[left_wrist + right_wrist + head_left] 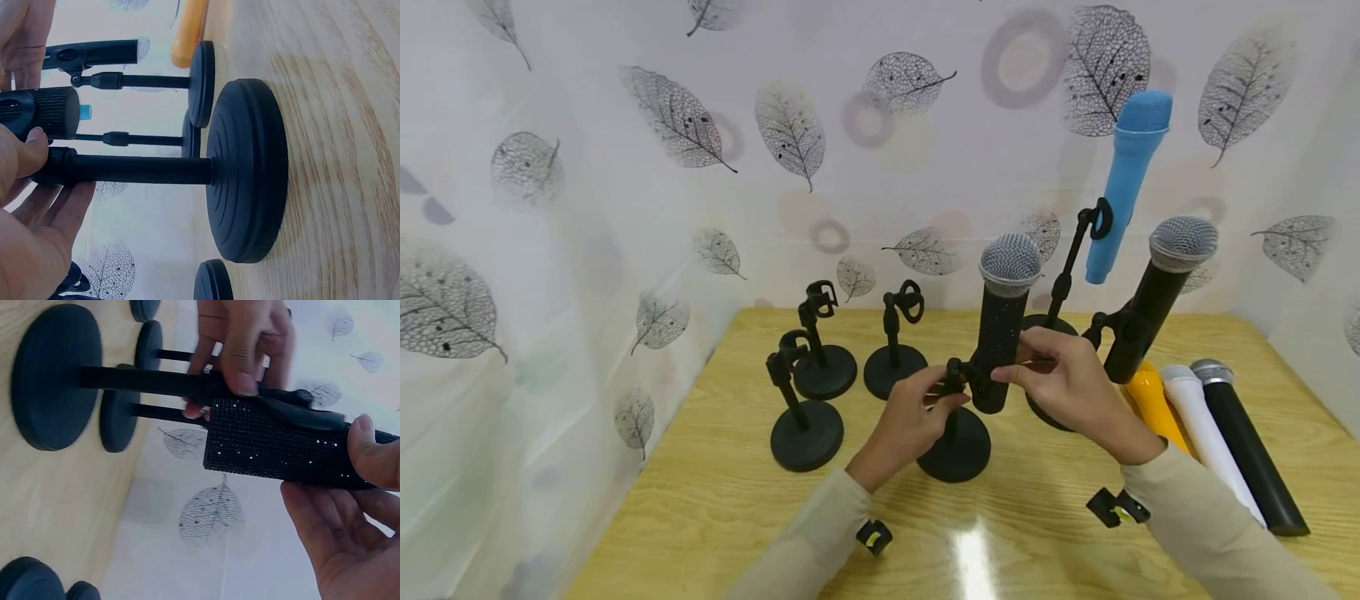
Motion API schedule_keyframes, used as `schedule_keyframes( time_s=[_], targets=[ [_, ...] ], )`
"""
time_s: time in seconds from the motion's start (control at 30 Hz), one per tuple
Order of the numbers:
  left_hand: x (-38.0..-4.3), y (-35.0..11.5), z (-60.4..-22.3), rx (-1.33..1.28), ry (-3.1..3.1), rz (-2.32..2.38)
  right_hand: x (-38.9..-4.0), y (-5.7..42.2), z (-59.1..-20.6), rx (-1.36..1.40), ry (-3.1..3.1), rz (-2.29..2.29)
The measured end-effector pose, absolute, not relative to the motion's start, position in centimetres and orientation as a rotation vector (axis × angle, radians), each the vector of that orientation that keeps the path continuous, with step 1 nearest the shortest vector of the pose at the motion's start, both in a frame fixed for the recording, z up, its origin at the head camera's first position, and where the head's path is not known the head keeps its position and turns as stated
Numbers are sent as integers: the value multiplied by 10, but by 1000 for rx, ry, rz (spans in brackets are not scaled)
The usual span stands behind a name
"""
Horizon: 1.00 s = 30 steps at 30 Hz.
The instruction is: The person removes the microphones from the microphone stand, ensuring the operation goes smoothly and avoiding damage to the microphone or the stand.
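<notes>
A black microphone [1000, 333] with a silver mesh head stands nearly upright in the clip of a black desk stand [953, 454]. Sparkly studs cover its body [269, 447] in the right wrist view. My right hand [1067, 387] grips the microphone's body between thumb and fingers. With my left hand [917, 417] I pinch the top of the stand, just under the clip; in the left wrist view the thumb lies by the joint and the fingers go round the pole [144, 169]. The stand's round base [250, 172] rests on the wooden table.
Several bare stands, among them one at the left [807, 435] and one at centre [895, 371], stand behind. To the right, stands hold a blue microphone [1123, 183] and another black microphone [1157, 292]. Orange [1153, 404], white [1213, 437] and black microphones [1251, 450] lie at the right.
</notes>
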<state>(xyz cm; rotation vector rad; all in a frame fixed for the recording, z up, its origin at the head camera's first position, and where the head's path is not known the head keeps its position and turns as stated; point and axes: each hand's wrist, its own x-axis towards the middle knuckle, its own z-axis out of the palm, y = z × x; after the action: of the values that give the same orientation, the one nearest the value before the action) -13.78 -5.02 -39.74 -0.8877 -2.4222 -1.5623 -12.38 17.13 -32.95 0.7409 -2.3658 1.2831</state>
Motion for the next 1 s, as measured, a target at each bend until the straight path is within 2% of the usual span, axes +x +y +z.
schedule_keyframes(
  time_s=[0.17,0.53,1.0],
  targets=[
    [-137,-50,-397,-885,-2420,-1569,-122,173,-325,657,-2444,1288],
    [-135,-51,-403,-882,-2405,-1627,-120,172,-348,639,-2376,1320],
    [-135,-50,-402,-884,-2442,-1565,-119,169,-332,643,-2360,1311]
  ],
)
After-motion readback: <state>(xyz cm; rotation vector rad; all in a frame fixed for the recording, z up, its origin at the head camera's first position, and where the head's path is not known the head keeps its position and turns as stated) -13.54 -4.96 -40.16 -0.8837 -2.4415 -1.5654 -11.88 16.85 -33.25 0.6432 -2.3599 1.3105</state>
